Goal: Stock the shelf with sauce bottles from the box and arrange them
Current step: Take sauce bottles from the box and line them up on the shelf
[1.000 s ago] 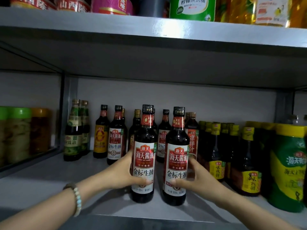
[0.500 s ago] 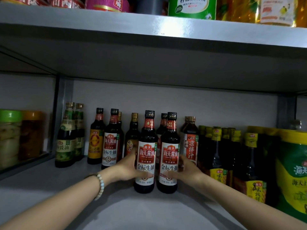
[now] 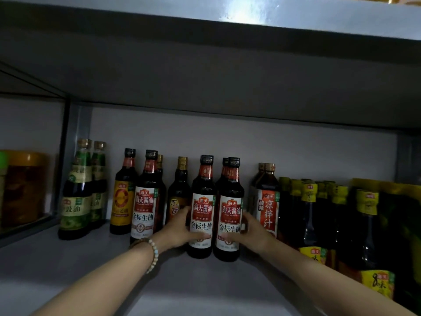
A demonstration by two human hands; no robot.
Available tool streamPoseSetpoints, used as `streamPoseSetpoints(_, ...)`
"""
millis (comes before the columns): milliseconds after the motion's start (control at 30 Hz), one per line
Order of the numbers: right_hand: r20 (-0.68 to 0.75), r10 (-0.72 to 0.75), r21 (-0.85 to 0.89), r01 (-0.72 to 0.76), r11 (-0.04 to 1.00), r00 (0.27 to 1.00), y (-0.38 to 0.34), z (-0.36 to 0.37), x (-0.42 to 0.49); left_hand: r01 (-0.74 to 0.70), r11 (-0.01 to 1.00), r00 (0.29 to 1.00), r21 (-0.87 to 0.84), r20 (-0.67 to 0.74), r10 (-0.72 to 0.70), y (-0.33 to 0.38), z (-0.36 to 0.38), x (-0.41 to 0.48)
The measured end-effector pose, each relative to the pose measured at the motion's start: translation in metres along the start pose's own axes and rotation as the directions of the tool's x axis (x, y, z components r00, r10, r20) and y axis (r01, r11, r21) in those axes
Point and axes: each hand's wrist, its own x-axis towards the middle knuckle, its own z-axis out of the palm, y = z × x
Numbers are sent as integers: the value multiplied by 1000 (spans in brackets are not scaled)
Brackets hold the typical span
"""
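Both forearms stretch forward over the shelf (image 3: 205, 290), converging on 2 upright soy bottles that stand touching mid-shelf, ahead of the back row. The left hand (image 3: 180, 229), a bracelet (image 3: 153, 249) at its wrist, wraps the left bottle (image 3: 202, 201) low on its label, thumb across the front. The right hand (image 3: 253, 233) clasps the right bottle (image 3: 230, 208) likewise.

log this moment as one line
left hand grips left soy bottle | right hand grips right soy bottle | both upright on shelf
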Motion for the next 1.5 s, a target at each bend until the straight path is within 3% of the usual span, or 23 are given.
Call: streamPoseSetpoints(1500, 55, -5, -9, 6, 1000, 998, 0, 4, 13, 18, 995, 1000, -96, 21, -16, -11, 3, 11)
